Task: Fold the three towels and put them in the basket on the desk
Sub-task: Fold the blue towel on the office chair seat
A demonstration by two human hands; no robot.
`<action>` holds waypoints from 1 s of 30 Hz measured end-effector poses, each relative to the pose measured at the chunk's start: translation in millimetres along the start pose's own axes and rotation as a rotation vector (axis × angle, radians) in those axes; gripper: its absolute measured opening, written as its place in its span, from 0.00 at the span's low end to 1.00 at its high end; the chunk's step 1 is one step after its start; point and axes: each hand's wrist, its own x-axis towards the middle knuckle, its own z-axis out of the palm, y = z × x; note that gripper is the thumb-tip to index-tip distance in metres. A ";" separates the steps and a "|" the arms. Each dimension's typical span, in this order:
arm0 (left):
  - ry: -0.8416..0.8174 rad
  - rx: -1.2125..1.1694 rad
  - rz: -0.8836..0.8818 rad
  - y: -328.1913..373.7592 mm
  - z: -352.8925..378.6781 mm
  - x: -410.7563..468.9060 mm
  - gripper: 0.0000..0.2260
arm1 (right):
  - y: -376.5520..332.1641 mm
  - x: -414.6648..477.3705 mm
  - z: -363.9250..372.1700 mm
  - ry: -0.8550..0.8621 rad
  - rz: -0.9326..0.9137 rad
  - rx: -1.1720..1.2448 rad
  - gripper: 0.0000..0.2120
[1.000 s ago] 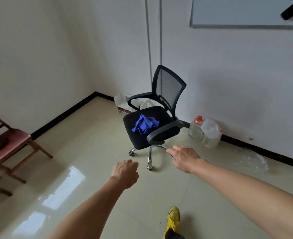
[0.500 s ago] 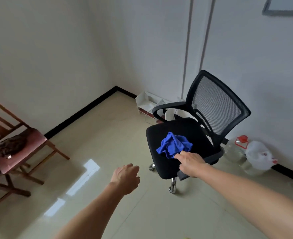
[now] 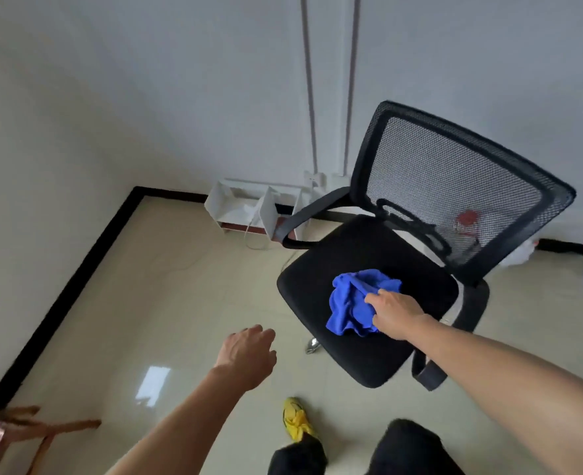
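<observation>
**Right hand takes the blue towel on the chair seat**

Head view. The blue towel lies crumpled in a loose heap on the black seat of the office chair, at about 4 o'clock from the middle of the picture. The right hand comes in from 5 o'clock and grips the heap on its 3 o'clock side. Its fingers curl down into the folds, so the tips are hidden in the cloth. The left hand, near 6 o'clock, hangs over the floor with fingers loosely curled and holds nothing. It is well apart from the chair.

The towel looks light, soft and limp, with no stiffness to keep a shape. It should not slip or break, but lifted from one bunch it will likely dangle and unfurl. A handful from the top of the heap is enough to carry it. For folding, a hem or two corners would serve better, and those are buried in the crumple now. Neither the basket nor the desk is in sight, and no other towel shows.

Half a second ago the right hand only touched the towel's near edge, and a second ago it was short of the chair. Now it sits on the cloth. The chair fills more of the picture. The wooden chair has slid to the 8 o'clock corner.
</observation>
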 end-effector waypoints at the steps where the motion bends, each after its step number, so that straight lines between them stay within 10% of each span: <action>1: -0.027 0.025 0.024 -10.6 -3.5 12.0 0.15 | -4.2 3.1 1.7 0.006 0.030 0.030 0.17; 16: -0.262 0.040 0.250 4.9 -5.1 204.7 0.16 | 38.9 69.8 77.1 -0.132 0.497 0.453 0.16; 30: -0.520 -0.531 -0.047 41.6 76.9 390.1 0.10 | 82.5 167.4 124.5 0.186 1.233 1.033 0.24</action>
